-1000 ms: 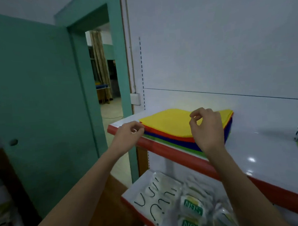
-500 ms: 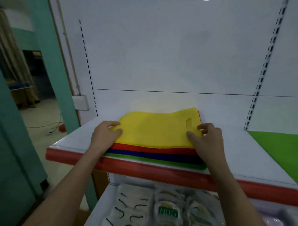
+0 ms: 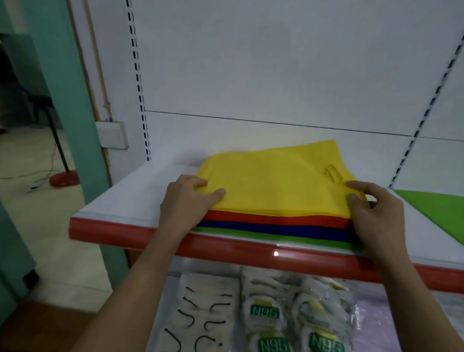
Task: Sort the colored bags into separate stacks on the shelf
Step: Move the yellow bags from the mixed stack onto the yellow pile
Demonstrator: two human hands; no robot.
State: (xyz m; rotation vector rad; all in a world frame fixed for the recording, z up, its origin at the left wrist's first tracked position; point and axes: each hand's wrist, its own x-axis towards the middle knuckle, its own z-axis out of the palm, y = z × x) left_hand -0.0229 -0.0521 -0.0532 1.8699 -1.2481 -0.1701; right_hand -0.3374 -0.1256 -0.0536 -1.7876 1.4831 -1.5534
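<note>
Lower shelf [image 3: 161,298]: N95 mask packets [image 3: 268,312], nearest. Upper shelf [image 3: 136,204], red front edge: mixed stack, yellow bag [image 3: 273,184] over red bag [image 3: 280,219], blue bag [image 3: 275,230], green bag [image 3: 276,238]. Left hand [image 3: 185,201] pinches the yellow bag's left corner; right hand [image 3: 374,212] grips its right edge. Separate green bag [image 3: 450,214] lies right. Behind: white back panel [image 3: 273,54], wall switch [image 3: 111,134]

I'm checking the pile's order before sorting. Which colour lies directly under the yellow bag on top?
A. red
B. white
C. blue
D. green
A: along the front edge of the pile, the red bag shows right beneath the yellow bag, with the blue bag and then the green bag lower down.
</note>
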